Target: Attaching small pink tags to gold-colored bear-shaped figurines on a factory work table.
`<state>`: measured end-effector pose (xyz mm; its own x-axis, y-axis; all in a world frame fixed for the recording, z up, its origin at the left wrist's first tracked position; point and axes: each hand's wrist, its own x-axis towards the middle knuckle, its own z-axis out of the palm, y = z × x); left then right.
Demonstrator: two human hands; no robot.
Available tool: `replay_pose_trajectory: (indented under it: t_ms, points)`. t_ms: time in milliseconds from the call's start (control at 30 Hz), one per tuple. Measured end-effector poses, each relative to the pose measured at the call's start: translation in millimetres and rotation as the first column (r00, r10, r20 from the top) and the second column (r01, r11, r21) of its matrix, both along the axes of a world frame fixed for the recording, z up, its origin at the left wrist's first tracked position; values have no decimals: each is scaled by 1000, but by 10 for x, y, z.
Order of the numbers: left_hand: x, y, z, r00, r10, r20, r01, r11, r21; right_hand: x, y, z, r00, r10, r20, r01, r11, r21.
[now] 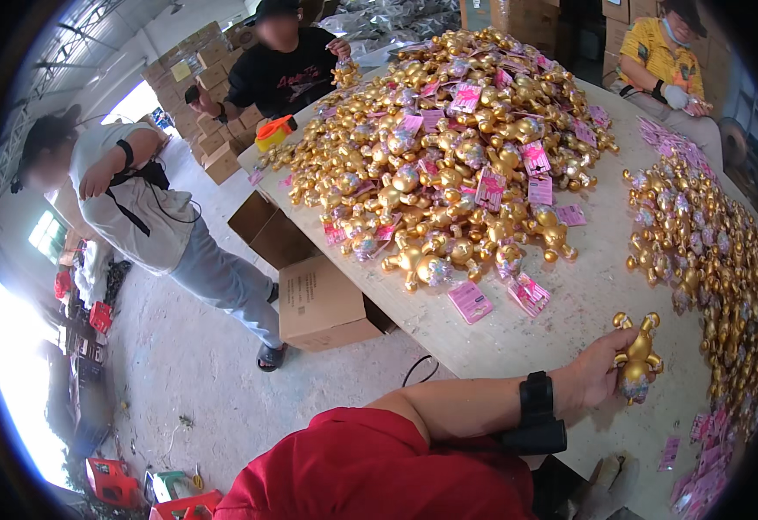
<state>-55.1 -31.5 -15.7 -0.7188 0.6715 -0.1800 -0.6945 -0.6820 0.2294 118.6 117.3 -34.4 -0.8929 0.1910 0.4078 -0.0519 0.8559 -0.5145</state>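
Only the left hand (pixel 600 368) shows — fingers closed around a gold figurine (pixel 638 355).

Glossy gold plastic figure (pixel 638 357); matt pale tabletop (pixel 570 303).

One bare arm is stretched out across the body — a black band is worn on its wrist. The left hand (pixel 600 368) is curled shut around something small.
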Motion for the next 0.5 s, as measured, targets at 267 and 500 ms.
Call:
replay_pose_trajectory:
  t_ms: [267,500]
  points:
    - [34,-56,-69,999,-34,-22,34,999,12,2,-6,31,996,-19,86,26,996,-81]
    - [54,-111,-20,1000,10,-23,-9,1000,18,-17,0,12,994,-26,109,31,999,-43]
